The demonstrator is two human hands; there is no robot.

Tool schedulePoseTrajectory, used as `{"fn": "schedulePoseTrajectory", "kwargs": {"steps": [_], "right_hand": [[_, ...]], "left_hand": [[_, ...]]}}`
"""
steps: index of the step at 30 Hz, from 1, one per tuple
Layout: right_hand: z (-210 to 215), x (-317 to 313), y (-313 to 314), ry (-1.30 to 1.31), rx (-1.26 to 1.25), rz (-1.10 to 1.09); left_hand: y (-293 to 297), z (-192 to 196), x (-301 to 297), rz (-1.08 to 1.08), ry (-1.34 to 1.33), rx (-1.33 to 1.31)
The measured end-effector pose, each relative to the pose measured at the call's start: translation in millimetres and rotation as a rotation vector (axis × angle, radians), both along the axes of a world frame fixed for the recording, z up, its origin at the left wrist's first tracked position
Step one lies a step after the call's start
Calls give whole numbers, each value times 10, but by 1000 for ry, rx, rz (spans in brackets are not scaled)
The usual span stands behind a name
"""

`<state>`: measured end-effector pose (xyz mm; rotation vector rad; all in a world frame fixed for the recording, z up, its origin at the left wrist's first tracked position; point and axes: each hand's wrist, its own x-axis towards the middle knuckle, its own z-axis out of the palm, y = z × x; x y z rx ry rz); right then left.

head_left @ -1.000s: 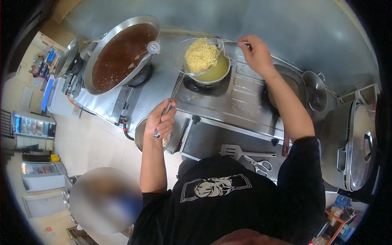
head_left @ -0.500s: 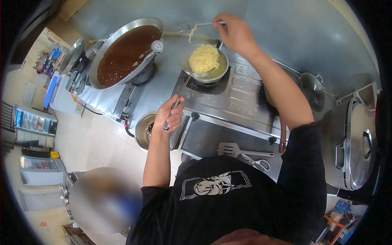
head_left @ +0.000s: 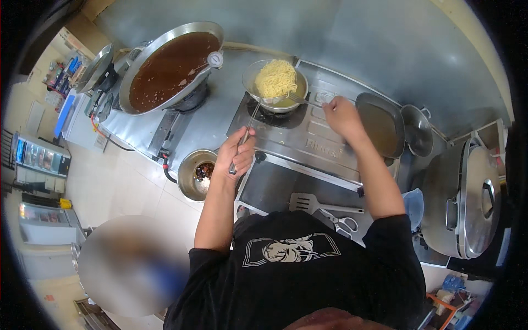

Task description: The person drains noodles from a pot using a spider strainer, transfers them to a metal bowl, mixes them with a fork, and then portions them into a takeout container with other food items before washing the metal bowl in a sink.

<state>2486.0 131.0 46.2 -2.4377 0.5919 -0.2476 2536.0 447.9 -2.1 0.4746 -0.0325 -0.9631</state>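
Head view: left hand closed round the handle of the strainer; noodles heaped in its basket, over the pot. Right hand pinches a fork, tines at the basket's edge; contact with the noodles cannot be told. Bowl near the left hand; wok left of the pot. Risk, as judged: noodles slip over the rim if the left hand rolls or the fork shoves the heap; a sudden drop could splash liquid.
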Motion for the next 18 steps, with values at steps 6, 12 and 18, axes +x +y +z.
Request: {"fn": "schedulePoseTrajectory", "kwargs": {"steps": [6, 12, 18], "right_hand": [[653, 132, 125, -258, -219, 30], [378, 106, 308, -624, -17, 12], [-317, -22, 441, -609, 33, 40]], "left_hand": [[-14, 10, 33, 10, 14, 8], [24, 57, 36, 10, 19, -65], [-56, 52, 118, 1, 18, -101]]}}
